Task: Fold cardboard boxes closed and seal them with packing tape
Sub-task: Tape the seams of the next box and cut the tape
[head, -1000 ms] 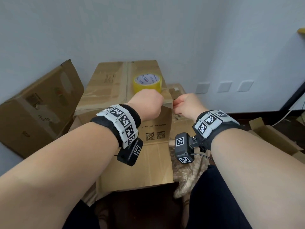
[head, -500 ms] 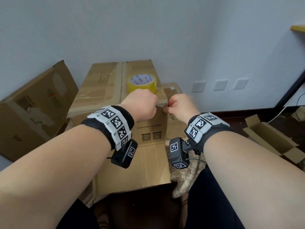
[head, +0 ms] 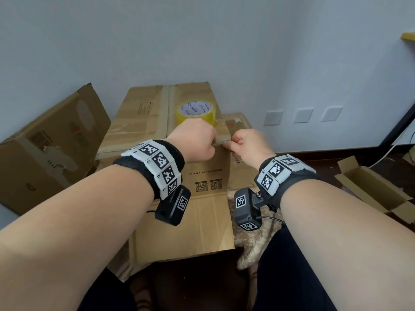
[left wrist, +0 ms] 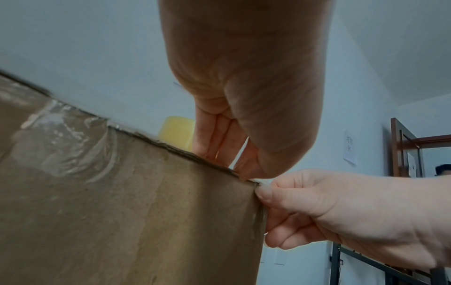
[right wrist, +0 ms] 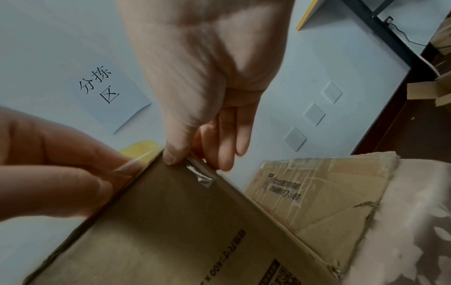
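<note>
Both forearms extended toward frame centre. Left hand (head: 194,142) fingers curled, pinching; right hand (head: 248,145) curled, thumb pressing, just beside.

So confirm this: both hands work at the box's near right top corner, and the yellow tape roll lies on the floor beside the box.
Not quite. Both the left hand and right hand do work at that corner of the box, but the yellow tape roll sits on top of the box, just behind the hands, as the head view shows.

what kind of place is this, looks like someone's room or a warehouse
Probably a small packing or sorting corner indoors, not a big warehouse. Used cardboard boxes lean against a plain wall, a yellow tape roll sits on the taped box, and a paper wall sign reads "sorting area".
</note>
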